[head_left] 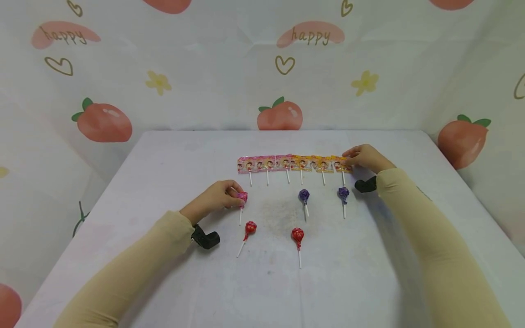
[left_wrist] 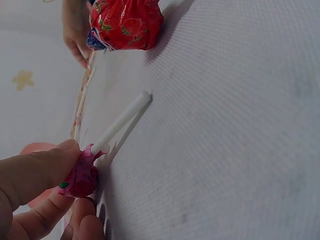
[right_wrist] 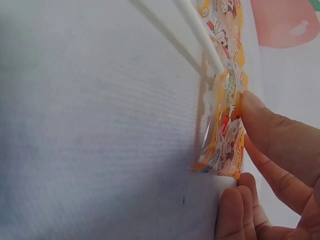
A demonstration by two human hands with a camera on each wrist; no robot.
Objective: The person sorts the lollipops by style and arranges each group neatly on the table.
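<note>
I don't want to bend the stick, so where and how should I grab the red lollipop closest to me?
I'd pinch the nearest red lollipop by its wrapped head, coming from above and the right. The head is round and much wider than the thin stick, which points toward you, and the other red lollipop lies to its left.

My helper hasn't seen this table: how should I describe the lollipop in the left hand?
On the white table, find the row of flat-wrapped lollipops. Nearer the camera than its left end, the left hand pinches a pink lollipop. Among the round-headed ones, only it is pink, unlike the red lollipops and purple lollipops.
</note>
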